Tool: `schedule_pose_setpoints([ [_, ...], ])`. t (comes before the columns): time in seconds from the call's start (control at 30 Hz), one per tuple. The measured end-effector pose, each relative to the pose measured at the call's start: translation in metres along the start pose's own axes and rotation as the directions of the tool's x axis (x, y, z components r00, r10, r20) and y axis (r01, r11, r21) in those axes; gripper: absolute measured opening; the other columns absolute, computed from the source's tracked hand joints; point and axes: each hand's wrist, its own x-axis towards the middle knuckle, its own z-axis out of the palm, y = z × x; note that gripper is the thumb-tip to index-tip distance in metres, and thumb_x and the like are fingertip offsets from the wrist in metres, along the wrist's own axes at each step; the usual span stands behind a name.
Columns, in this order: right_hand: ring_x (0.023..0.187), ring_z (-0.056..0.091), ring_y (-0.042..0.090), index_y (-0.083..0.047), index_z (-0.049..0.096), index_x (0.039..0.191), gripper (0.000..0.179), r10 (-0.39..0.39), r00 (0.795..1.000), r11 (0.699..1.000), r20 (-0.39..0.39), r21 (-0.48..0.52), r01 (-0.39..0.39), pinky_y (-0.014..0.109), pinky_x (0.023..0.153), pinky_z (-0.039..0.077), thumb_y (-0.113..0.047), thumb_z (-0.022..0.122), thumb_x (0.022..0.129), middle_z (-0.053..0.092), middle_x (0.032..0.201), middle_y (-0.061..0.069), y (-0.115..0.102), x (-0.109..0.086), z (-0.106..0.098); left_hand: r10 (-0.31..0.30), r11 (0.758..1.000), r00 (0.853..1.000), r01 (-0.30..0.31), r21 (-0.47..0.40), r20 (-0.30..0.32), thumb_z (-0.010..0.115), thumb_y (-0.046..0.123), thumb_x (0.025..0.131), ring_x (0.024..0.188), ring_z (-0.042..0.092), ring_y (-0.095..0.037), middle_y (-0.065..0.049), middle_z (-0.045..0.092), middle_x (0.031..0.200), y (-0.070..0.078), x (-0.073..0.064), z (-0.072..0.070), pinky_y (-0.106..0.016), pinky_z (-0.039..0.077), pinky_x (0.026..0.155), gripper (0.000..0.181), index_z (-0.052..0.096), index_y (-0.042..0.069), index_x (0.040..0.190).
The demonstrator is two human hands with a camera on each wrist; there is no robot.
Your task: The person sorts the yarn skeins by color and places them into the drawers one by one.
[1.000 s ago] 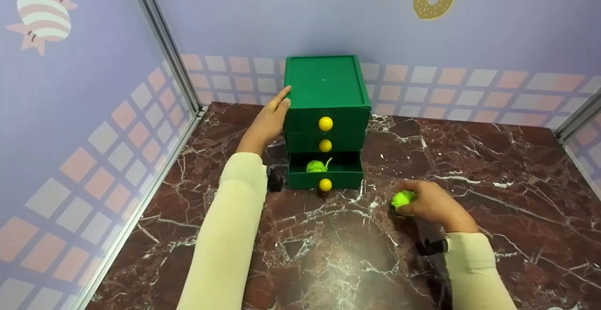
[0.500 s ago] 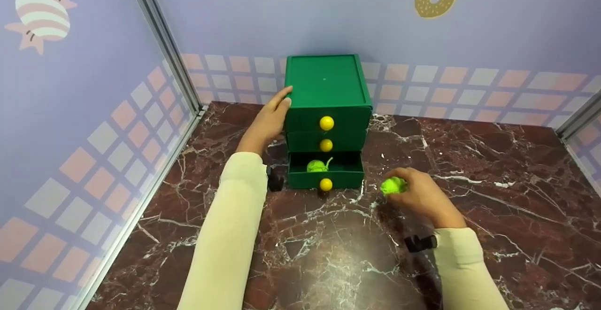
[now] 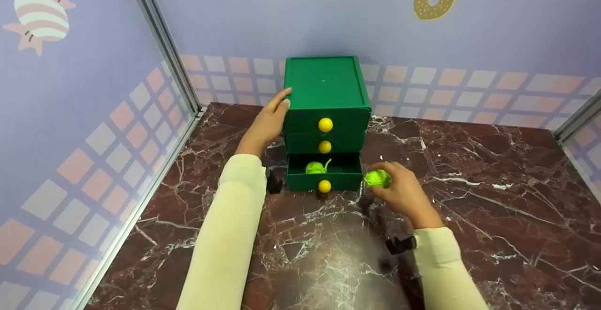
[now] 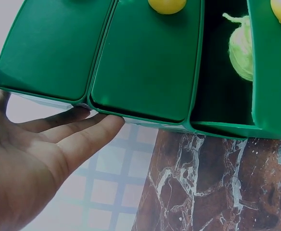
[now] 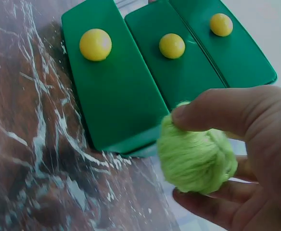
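Note:
A green drawer cabinet (image 3: 326, 82) with round yellow knobs stands against the back wall. Its bottom drawer (image 3: 303, 182) is pulled out, and a lime-green ball of yarn (image 3: 315, 167) with a loose tail lies inside. My left hand (image 3: 265, 127) rests against the cabinet's left side, its fingers stretched along that wall in the left wrist view. A second ball of yarn (image 5: 193, 156) is pinched between the thumb and fingers of my right hand (image 3: 404, 192). That ball is just right of the open drawer, above the table.
The cabinet stands on a dark red marbled tabletop (image 3: 469, 216). A patterned wall (image 3: 469, 28) rises close behind it, and another side wall (image 3: 84, 127) with a metal corner strip borders the left.
My right hand has carried its yarn ball leftward and up, from out on the table to beside the open drawer. The left hand stays on the cabinet's side.

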Motion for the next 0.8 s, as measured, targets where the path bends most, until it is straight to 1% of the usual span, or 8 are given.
schedule_pose_setpoints([
  [0.1, 0.087, 0.057, 0.025, -0.017, 0.066, 0.119, 0.042, 0.01, 1.0, 1.0, -0.011, 0.02, -0.01, 0.034, 0.07, 0.047, -0.019, 0.076, 0.078, 0.062, 0.116, 0.01, -0.005, 0.0, 0.007, -0.02, 1.0, 1.0, 0.02, -0.007, 0.007, 0.03, 0.054, 0.103, 0.134, 0.04, -0.028, 0.002, 0.021, 0.161, -0.003, -0.002, 0.0, -0.049, 0.043, 0.09, 0.045, 0.024, 0.054, 0.147],
  [0.13, 0.087, 0.057, 0.024, -0.017, 0.066, 0.119, 0.042, 0.015, 1.0, 1.0, -0.015, 0.025, -0.015, 0.034, 0.069, 0.047, -0.018, 0.076, 0.078, 0.062, 0.116, 0.01, -0.006, 0.0, 0.009, -0.024, 1.0, 1.0, 0.024, -0.005, 0.01, 0.03, 0.054, 0.103, 0.137, 0.036, -0.027, 0.002, 0.02, 0.161, -0.003, -0.002, 0.0, -0.049, 0.042, 0.096, 0.045, 0.024, 0.054, 0.147],
  [0.2, 0.086, 0.057, 0.024, -0.016, 0.066, 0.119, 0.042, 0.018, 0.999, 0.999, -0.03, 0.033, -0.017, 0.033, 0.067, 0.047, -0.018, 0.076, 0.079, 0.062, 0.116, 0.01, -0.008, 0.002, 0.012, -0.031, 0.999, 0.999, 0.031, -0.013, 0.016, 0.031, 0.054, 0.103, 0.14, 0.033, -0.027, 0.003, 0.02, 0.162, -0.003, -0.002, 0.001, -0.05, 0.039, 0.101, 0.045, 0.024, 0.054, 0.147],
  [0.33, 0.084, 0.058, 0.025, -0.015, 0.065, 0.118, 0.042, 0.005, 0.997, 0.999, -0.08, 0.043, -0.002, 0.035, 0.068, 0.048, -0.016, 0.076, 0.078, 0.063, 0.112, 0.01, -0.01, 0.009, 0.016, -0.012, 1.0, 1.0, 0.012, -0.01, 0.007, 0.031, 0.053, 0.103, 0.145, 0.027, -0.027, 0.003, 0.02, 0.162, -0.001, -0.001, 0.001, -0.052, 0.03, 0.111, 0.046, 0.025, 0.051, 0.148],
  [0.43, 0.084, 0.058, 0.025, -0.016, 0.062, 0.118, 0.043, 0.009, 0.994, 0.998, -0.109, 0.056, -0.003, 0.036, 0.069, 0.049, -0.015, 0.076, 0.077, 0.063, 0.11, 0.009, -0.013, 0.015, 0.018, 0.006, 1.0, 1.0, -0.006, 0.016, -0.009, 0.03, 0.052, 0.104, 0.147, 0.024, -0.027, 0.003, 0.021, 0.162, 0.001, 0.0, 0.0, -0.052, 0.025, 0.116, 0.046, 0.026, 0.049, 0.149],
  [0.5, 0.084, 0.058, 0.025, -0.017, 0.06, 0.118, 0.044, 0.027, 0.992, 0.997, -0.122, 0.07, -0.018, 0.038, 0.07, 0.049, -0.016, 0.076, 0.078, 0.063, 0.111, 0.008, -0.016, 0.018, 0.02, 0.013, 0.999, 1.0, -0.013, 0.031, -0.015, 0.03, 0.052, 0.104, 0.147, 0.023, -0.027, 0.003, 0.021, 0.161, 0.002, 0.001, 0.0, -0.053, 0.023, 0.117, 0.046, 0.026, 0.048, 0.149],
  [0.63, 0.09, 0.059, 0.027, -0.015, 0.059, 0.117, 0.043, 0.045, 0.987, 0.995, -0.152, 0.094, -0.031, 0.042, 0.078, 0.051, -0.016, 0.077, 0.079, 0.063, 0.114, 0.01, -0.022, 0.025, 0.024, 0.003, 1.0, 1.0, -0.003, 0.018, -0.012, 0.03, 0.052, 0.104, 0.147, 0.024, -0.028, 0.003, 0.021, 0.161, 0.003, 0.002, -0.001, -0.052, 0.025, 0.116, 0.045, 0.026, 0.05, 0.148],
  [0.8, 0.1, 0.059, 0.029, -0.012, 0.061, 0.116, 0.04, 0.031, 0.978, 0.993, -0.205, 0.114, -0.008, 0.046, 0.087, 0.05, -0.018, 0.078, 0.08, 0.061, 0.117, 0.012, -0.028, 0.032, 0.031, -0.009, 1.0, 1.0, 0.009, 0.0, -0.01, 0.03, 0.052, 0.103, 0.147, 0.023, -0.028, 0.004, 0.02, 0.162, 0.003, 0.001, -0.001, -0.054, 0.025, 0.116, 0.045, 0.026, 0.051, 0.148],
])
